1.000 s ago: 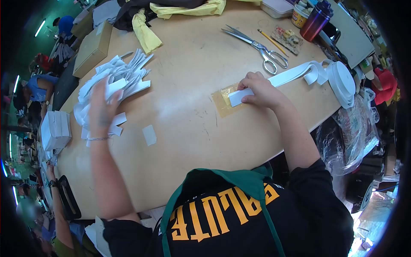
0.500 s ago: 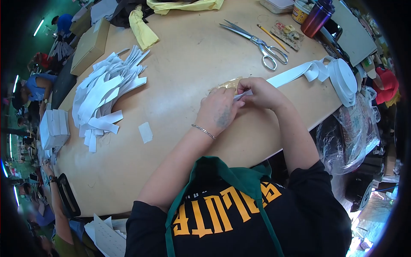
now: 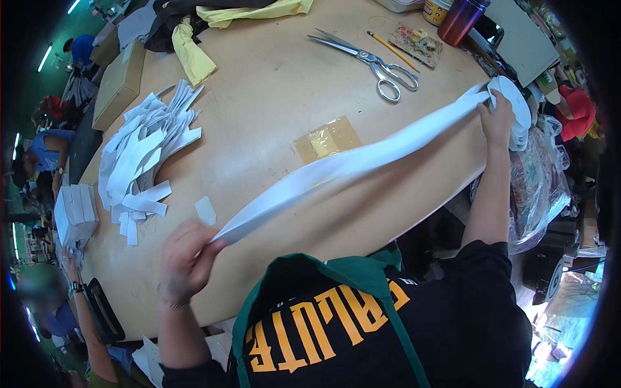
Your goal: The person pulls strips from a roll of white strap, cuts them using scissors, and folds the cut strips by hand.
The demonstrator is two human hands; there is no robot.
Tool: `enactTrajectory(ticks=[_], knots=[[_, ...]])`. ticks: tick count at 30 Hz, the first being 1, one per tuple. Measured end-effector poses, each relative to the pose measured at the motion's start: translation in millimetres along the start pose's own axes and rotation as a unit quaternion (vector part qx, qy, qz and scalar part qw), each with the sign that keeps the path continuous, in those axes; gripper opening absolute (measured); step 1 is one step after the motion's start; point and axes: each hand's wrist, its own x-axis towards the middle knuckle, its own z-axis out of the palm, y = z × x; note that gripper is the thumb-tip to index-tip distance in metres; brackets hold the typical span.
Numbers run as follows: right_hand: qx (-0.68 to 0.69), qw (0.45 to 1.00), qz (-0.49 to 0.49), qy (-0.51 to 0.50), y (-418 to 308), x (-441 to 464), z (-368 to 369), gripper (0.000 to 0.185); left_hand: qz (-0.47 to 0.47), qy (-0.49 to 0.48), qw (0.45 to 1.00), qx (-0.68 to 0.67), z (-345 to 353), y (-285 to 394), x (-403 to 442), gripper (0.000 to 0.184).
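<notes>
A long white band (image 3: 362,161) is stretched across the table between both hands, blurred along its middle. My left hand (image 3: 191,255), smeared by motion, pinches its loose end near the front left edge. At the far right my right hand (image 3: 497,119) is closed on the band, right beside the white roll (image 3: 514,107) that it comes off. Behind the band, a brown piece covered with shiny tape (image 3: 326,141) lies flat on the tabletop. One small white cut piece (image 3: 206,211) lies just beyond my left hand.
Cut white strips (image 3: 145,152) are heaped on the left. Scissors (image 3: 369,61), a yellow pencil (image 3: 393,50) and a metallic bottle (image 3: 462,21) are at the back. A cardboard box (image 3: 119,87) stands far left; a co-worker's arm (image 3: 86,317) reaches in below it.
My hands were together over the taped piece. They have parted: the left went toward the front left with the band's end, the right to the roll, and the band is drawn out.
</notes>
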Motion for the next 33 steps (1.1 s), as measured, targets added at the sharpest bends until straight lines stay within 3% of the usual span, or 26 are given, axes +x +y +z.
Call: enactTrajectory(ticks=[4,7,10,13,17,20,22,23,25,26,27,28,29,30,32,33], knots=[[-0.12,0.991,0.037,0.044,21.4,-8.7,12.4,0.063,-0.07,0.009,0.997,0.009,-10.4,-8.3,-36.6,0.007],[-0.196,0.975,0.103,0.009,16.3,-9.2,9.1,0.068,-0.133,0.033,0.99,-0.019,-19.8,-33.5,-68.4,0.007],[-0.208,0.977,0.035,-0.012,32.2,-7.7,6.3,0.074,-0.204,0.04,0.978,-0.029,-32.3,-56.5,-103.8,0.014],[-0.12,0.978,-0.166,0.033,106.8,5.1,16.2,0.079,-0.258,0.048,0.963,-0.056,-33.6,-85.8,-142.0,0.021],[-0.058,0.982,-0.178,-0.014,193.3,32.0,8.0,0.086,-0.286,0.041,0.956,-0.052,-20.9,-87.7,-151.7,0.022],[-0.16,0.976,-0.149,-0.009,211.0,43.3,11.6,0.088,-0.282,0.057,0.957,-0.035,-21.3,-77.8,-147.7,0.02],[-0.221,0.965,-0.139,-0.018,175.9,44.9,1.3,0.083,-0.266,0.07,0.961,-0.015,-28.8,-64.2,-141.6,0.013],[-0.207,0.965,-0.161,-0.027,122.8,38.0,-17.9,0.081,-0.241,0.068,0.968,0.018,-35.3,-52.9,-135.4,0.01],[-0.053,0.962,-0.259,-0.073,-10.1,6.5,-64.9,0.078,-0.189,0.061,0.976,0.085,-49.8,-26.4,-120.2,0.006],[0.073,0.934,-0.33,-0.113,-89.0,-24.7,-83.1,0.077,-0.16,0.062,0.977,0.125,-56.0,-11.7,-111.6,0.006],[0.202,0.881,-0.411,-0.118,-166.9,-64.8,-92.8,0.078,-0.129,0.06,0.976,0.165,-62.3,3.6,-102.9,0.006],[0.346,0.792,-0.458,-0.208,-235.3,-109.0,-106.7,0.081,-0.098,0.058,0.972,0.204,-68.5,18.5,-95.3,0.008],[0.452,0.647,-0.57,-0.228,-298.1,-142.4,-132.1,0.086,-0.075,0.05,0.967,0.236,-74.7,34.9,-87.7,0.009],[0.523,0.61,-0.553,-0.22,-343.4,-189.0,-139.6,0.081,-0.052,0.045,0.961,0.267,-79.4,49.3,-80.7,0.011],[0.51,0.56,-0.57,-0.319,-388.6,-223.4,-147.6,0.068,-0.024,0.039,0.95,0.31,-87.4,63.0,-78.5,0.013],[0.418,0.543,-0.596,-0.419,-407.6,-212.5,-154.0,0.059,-0.019,0.039,0.945,0.323,-90.2,65.2,-80.2,0.014]])
